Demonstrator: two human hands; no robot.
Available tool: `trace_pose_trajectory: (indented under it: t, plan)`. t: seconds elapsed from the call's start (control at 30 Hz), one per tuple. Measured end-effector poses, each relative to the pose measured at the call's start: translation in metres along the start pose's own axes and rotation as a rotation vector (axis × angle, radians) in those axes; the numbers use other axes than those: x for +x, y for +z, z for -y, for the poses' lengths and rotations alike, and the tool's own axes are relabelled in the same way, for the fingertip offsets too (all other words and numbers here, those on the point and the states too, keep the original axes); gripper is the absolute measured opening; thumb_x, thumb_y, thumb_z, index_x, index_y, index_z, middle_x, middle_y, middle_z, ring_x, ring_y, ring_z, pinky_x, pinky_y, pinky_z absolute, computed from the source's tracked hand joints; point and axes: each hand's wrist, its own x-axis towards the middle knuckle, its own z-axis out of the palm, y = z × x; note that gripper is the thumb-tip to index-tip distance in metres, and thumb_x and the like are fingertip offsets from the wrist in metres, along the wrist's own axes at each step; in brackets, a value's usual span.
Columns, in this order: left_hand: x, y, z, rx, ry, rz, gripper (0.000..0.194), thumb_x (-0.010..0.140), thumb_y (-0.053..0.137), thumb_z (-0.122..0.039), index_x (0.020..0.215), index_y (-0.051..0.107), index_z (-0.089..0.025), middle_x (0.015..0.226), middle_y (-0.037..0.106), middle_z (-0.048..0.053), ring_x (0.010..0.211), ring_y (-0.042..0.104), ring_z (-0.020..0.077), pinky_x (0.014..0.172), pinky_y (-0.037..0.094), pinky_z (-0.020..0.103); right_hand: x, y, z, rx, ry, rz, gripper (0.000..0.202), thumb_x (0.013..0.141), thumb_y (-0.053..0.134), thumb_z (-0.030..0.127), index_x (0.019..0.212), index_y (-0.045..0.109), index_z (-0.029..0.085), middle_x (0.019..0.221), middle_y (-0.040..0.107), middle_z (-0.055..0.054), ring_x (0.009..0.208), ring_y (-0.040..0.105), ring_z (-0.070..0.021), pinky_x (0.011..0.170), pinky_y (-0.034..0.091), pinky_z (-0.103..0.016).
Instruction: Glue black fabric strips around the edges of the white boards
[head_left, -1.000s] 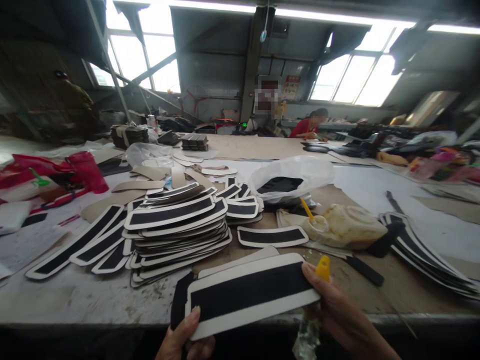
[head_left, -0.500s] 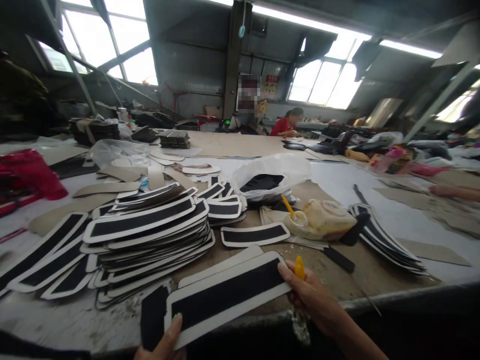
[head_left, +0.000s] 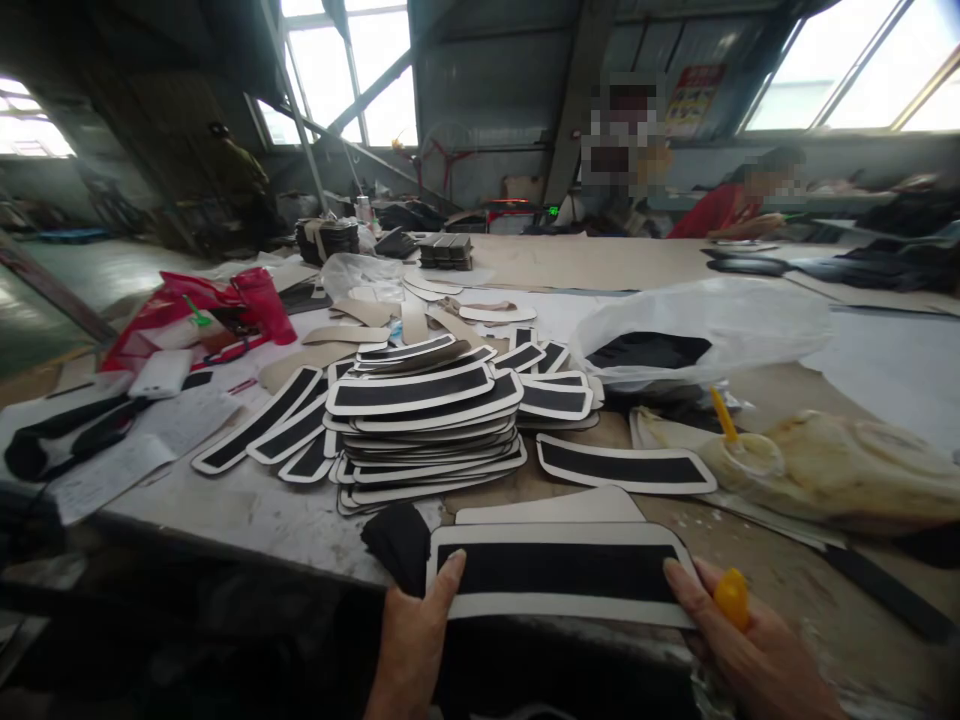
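Observation:
A flat pale panel with a black strip (head_left: 562,572) along its middle is held level at the table's front edge. My left hand (head_left: 412,630) grips its left end, thumb on top. Bunched black fabric pieces (head_left: 401,545) show beside that hand; whether it holds them too I cannot tell. My right hand (head_left: 750,640) pinches the right end, thumb on the black strip. A yellow handle (head_left: 731,598) sticks up from that hand; its other end is hidden. Behind the held panel lies a plain pale panel (head_left: 551,507). A stack of similar black-striped panels (head_left: 427,430) stands behind to the left.
One striped panel (head_left: 626,465) lies alone. Right of it is a cut-open, stained plastic container (head_left: 862,465) with another yellow handle (head_left: 724,415) standing in it. A clear plastic bag (head_left: 750,320) holds black pieces. Red bags (head_left: 262,305) lie left. A person in red (head_left: 712,210) sits far back.
My view has swung left, bringing the table's left end into sight. The held panel has gone from slanted to nearly level. Both hands keep their grip on its ends.

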Motion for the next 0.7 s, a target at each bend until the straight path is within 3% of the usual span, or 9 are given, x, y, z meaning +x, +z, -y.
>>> trace_pose_trajectory:
  t: [0.13, 0.5, 0.6, 0.7]
  plan:
    - [0.000, 0.003, 0.004, 0.050, 0.032, -0.057, 0.029, 0.066, 0.067, -0.034, 0.086, 0.064, -0.013, 0.090, 0.069, 0.008, 0.099, 0.057, 0.0270, 0.097, 0.036, 0.036, -0.005, 0.006, 0.003, -0.076, -0.055, -0.085, 0.032, 0.073, 0.047, 0.054, 0.063, 0.046, 0.024, 0.043, 0.039, 0.004, 0.041, 0.038, -0.0129, 0.042, 0.030, -0.026]
    - [0.009, -0.007, 0.026, -0.002, -0.072, 0.003, 0.043, 0.061, 0.071, -0.039, 0.096, 0.061, -0.015, 0.092, 0.068, 0.005, 0.107, 0.052, 0.0297, 0.099, 0.035, 0.038, -0.006, 0.005, 0.007, 0.352, 0.125, 0.167, 0.042, 0.076, 0.044, 0.061, 0.064, 0.039, 0.021, 0.044, 0.031, 0.008, 0.039, 0.025, -0.0064, 0.037, 0.018, -0.019]
    - [0.009, -0.008, 0.024, 0.031, -0.033, 0.010, 0.047, 0.061, 0.070, -0.038, 0.100, 0.060, -0.015, 0.095, 0.067, 0.006, 0.111, 0.049, 0.0312, 0.101, 0.033, 0.041, -0.001, 0.002, 0.004, 0.353, 0.119, 0.211, 0.041, 0.075, 0.047, 0.060, 0.065, 0.040, 0.020, 0.048, 0.033, 0.008, 0.043, 0.030, -0.0069, 0.039, 0.023, -0.018]
    - [0.006, -0.008, 0.019, 0.130, 0.078, -0.001, 0.046, 0.055, 0.074, -0.036, 0.095, 0.062, -0.018, 0.102, 0.065, 0.006, 0.120, 0.039, 0.0318, 0.105, 0.027, 0.039, 0.004, 0.000, 0.003, 0.224, 0.080, 0.167, 0.038, 0.072, 0.052, 0.055, 0.064, 0.042, 0.020, 0.052, 0.034, 0.007, 0.046, 0.034, -0.0082, 0.042, 0.029, -0.020]
